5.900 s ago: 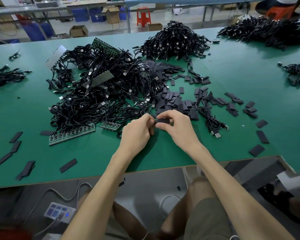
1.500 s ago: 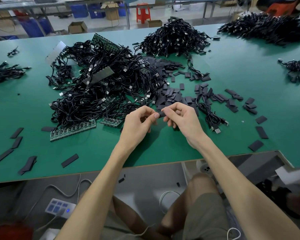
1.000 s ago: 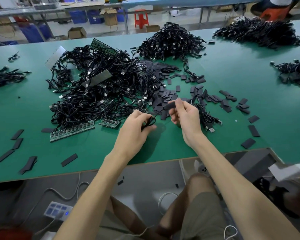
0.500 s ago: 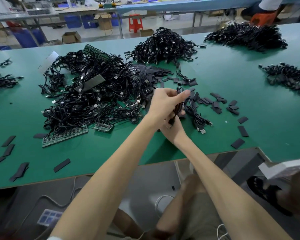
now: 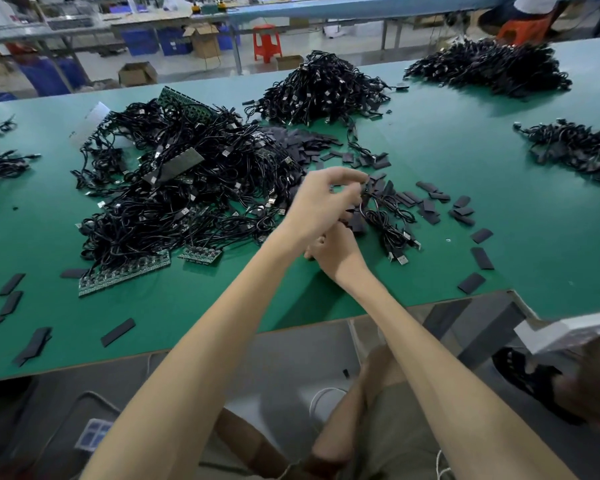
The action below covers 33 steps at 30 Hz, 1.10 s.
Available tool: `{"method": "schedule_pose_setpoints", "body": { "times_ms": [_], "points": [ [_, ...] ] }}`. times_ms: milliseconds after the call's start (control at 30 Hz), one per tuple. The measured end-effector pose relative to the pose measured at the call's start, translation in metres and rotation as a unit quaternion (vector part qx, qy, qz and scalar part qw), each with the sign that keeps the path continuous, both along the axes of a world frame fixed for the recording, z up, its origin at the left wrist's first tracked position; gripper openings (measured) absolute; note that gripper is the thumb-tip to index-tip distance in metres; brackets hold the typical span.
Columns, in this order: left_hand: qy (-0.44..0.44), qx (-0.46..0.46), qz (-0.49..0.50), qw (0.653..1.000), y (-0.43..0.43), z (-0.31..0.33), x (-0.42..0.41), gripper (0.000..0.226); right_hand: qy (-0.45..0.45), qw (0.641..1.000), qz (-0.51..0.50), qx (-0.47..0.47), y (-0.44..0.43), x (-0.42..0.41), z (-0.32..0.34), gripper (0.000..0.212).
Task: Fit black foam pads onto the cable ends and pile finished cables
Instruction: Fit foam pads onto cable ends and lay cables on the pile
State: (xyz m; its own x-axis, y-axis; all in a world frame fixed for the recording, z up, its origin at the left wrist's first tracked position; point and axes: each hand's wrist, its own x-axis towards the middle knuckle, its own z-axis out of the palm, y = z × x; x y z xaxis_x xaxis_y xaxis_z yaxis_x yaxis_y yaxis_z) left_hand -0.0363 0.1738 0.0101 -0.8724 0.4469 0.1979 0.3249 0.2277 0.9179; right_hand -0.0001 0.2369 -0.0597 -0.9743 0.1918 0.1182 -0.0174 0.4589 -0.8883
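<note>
My left hand (image 5: pixel 321 202) reaches across to the right, above my right hand, and its fingertips pinch a thin black cable (image 5: pixel 365 197). That cable hangs down onto a small pile of black cables (image 5: pixel 390 225) with metal plugs. My right hand (image 5: pixel 338 252) lies low on the green table (image 5: pixel 499 161) under my left wrist. Its fingers point at some black foam pads (image 5: pixel 355 221) and are hidden, so whether they hold one is unclear. More loose foam pads (image 5: pixel 430 206) lie scattered to the right.
A big tangled heap of black cables (image 5: pixel 174 202) with green circuit boards (image 5: pixel 125 271) fills the left. Further cable heaps sit at the back (image 5: pixel 323 88), back right (image 5: pixel 492 67) and right edge (image 5: pixel 575 147). Stray pads (image 5: pixel 32 344) lie near the front left edge.
My hands were together working a pad onto a cable end. Then my left hand carried the cable rightward across my right hand to the small pile, while my right hand dropped to the table.
</note>
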Motion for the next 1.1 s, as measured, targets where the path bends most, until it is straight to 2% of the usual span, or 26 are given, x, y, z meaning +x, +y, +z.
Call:
{"method": "schedule_pose_setpoints", "body": {
  "times_ms": [133,233,400,500,600,667,800,933,1000,1100],
  "points": [
    [0.067,-0.033,0.123,0.990,-0.048,-0.011,-0.014,0.030,0.062,0.997,-0.013,-0.040,0.003,-0.001,-0.003,0.009],
    [0.109,-0.103,0.219,0.964,-0.090,-0.024,-0.023,0.035,0.095,0.992,-0.066,0.047,0.005,-0.002,-0.007,0.027],
    [0.143,-0.201,0.279,0.928,-0.151,-0.046,-0.023,0.035,0.045,0.989,-0.085,0.116,0.004,-0.005,-0.005,0.055],
    [0.126,-0.310,0.224,0.915,-0.178,-0.054,-0.023,0.035,-0.003,0.974,-0.057,0.218,0.002,-0.010,-0.011,0.062],
    [0.075,-0.431,0.111,0.892,-0.190,-0.053,-0.017,0.070,-0.016,0.962,-0.041,0.268,0.000,-0.013,-0.016,0.060],
    [0.051,-0.423,0.072,0.902,-0.193,-0.049,-0.012,0.083,-0.005,0.966,-0.050,0.252,0.001,-0.013,-0.017,0.057],
    [0.063,-0.415,0.052,0.906,-0.192,-0.042,-0.009,0.086,0.012,0.970,-0.057,0.236,0.001,-0.012,-0.016,0.052],
    [0.061,-0.419,0.034,0.905,-0.189,-0.040,-0.006,0.090,0.003,0.962,-0.046,0.267,-0.002,-0.012,-0.016,0.048],
    [0.065,-0.406,0.041,0.911,-0.189,-0.040,-0.005,0.085,0.002,0.961,-0.046,0.273,-0.002,-0.012,-0.016,0.043],
    [0.119,-0.378,0.073,0.915,-0.191,-0.047,-0.001,0.065,0.009,0.965,-0.051,0.258,-0.001,-0.012,-0.016,0.038]
  ]
}}
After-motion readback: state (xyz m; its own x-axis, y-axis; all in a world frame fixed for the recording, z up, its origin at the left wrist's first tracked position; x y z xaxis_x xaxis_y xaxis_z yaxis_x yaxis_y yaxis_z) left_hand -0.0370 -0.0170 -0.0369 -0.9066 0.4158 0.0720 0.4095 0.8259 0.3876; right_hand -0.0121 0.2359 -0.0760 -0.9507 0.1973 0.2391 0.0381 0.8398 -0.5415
